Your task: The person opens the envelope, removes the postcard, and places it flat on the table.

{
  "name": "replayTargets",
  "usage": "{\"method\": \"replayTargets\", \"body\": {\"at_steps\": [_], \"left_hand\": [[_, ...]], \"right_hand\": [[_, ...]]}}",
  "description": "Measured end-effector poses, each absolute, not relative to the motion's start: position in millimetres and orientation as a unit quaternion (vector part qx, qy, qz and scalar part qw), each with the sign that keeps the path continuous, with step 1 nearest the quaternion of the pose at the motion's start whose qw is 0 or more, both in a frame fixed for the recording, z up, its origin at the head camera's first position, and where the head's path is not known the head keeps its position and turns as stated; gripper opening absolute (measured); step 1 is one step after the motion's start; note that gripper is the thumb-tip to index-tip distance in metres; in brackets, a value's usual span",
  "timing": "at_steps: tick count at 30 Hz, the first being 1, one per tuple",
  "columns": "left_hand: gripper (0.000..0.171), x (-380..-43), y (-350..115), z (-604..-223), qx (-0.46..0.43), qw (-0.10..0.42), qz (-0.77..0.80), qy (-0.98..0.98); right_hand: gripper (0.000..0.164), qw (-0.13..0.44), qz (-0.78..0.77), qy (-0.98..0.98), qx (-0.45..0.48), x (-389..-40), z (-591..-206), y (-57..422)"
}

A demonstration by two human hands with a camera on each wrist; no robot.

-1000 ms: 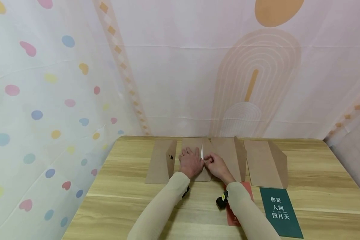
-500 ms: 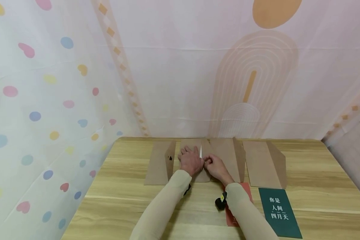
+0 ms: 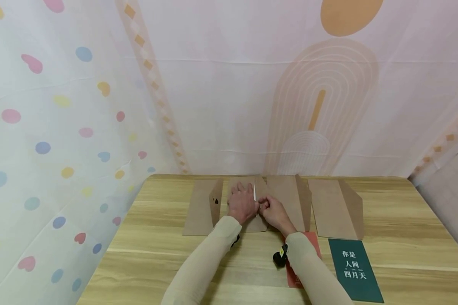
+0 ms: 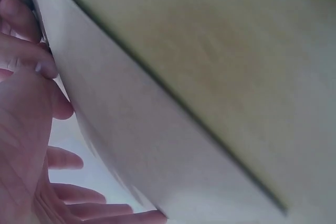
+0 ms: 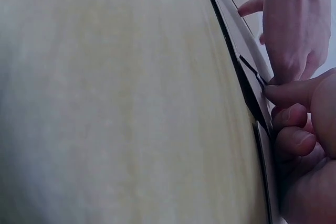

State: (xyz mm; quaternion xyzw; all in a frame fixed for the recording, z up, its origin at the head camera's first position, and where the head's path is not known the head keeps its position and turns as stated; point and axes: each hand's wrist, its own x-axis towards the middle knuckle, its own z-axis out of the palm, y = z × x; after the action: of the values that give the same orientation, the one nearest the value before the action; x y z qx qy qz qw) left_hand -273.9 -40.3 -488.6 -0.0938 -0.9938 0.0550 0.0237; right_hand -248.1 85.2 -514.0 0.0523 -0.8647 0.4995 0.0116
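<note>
Brown paper envelopes stand in a row with their flaps turned out to the right. My left hand [image 3: 242, 205] rests spread on the second envelope [image 3: 260, 225] from the left, holding it to the table. Close beside its thumb, my right hand [image 3: 275, 212] has thumb and fingers curled together at the flap's fold. A narrow strip [image 3: 255, 193], white in the head view, runs up from there. In the right wrist view, a thin dark-looking strip [image 5: 252, 68] sticks out from the right thumb tip, pinched against the fingers. What the strip is made of cannot be made out.
Left of my hands lies an envelope [image 3: 199, 207] with black marks on its flap. Two further envelopes [image 3: 286, 195] lie to the right. A red card [image 3: 313, 240] is partly under my right forearm, beside a dark green card [image 3: 356, 288] with white characters. Behind the table hangs a patterned cloth [image 3: 229, 106].
The white strip at the fold looks narrower than a second ago. Both hands stay almost in place; the whole head view has shifted slightly.
</note>
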Motion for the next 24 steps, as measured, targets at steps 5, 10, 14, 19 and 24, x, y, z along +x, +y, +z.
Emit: {"method": "replayTargets", "body": {"at_steps": [5, 10, 14, 19, 24], "left_hand": [[0.068, -275, -43, -489, -0.113, 0.020, 0.059, -0.992], [0.069, -277, -45, -490, -0.117, 0.018, 0.037, -0.992], [0.069, -278, -47, -491, -0.124, 0.020, 0.037, -0.991], [0.068, -279, -49, -491, -0.139, 0.028, 0.055, -0.988], [0.068, -280, -51, -490, -0.151, 0.036, 0.071, -0.985]], "right_hand": [[0.020, 0.014, 0.492, -0.869, 0.048, -248, -515, 85], [0.019, 0.014, 0.492, -0.870, 0.042, -247, -512, 84], [0.019, 0.011, 0.492, -0.870, 0.033, -247, -513, 82], [0.019, 0.023, 0.476, -0.878, 0.031, -248, -514, 81], [0.020, 0.034, 0.462, -0.885, 0.040, -248, -517, 80]]}}
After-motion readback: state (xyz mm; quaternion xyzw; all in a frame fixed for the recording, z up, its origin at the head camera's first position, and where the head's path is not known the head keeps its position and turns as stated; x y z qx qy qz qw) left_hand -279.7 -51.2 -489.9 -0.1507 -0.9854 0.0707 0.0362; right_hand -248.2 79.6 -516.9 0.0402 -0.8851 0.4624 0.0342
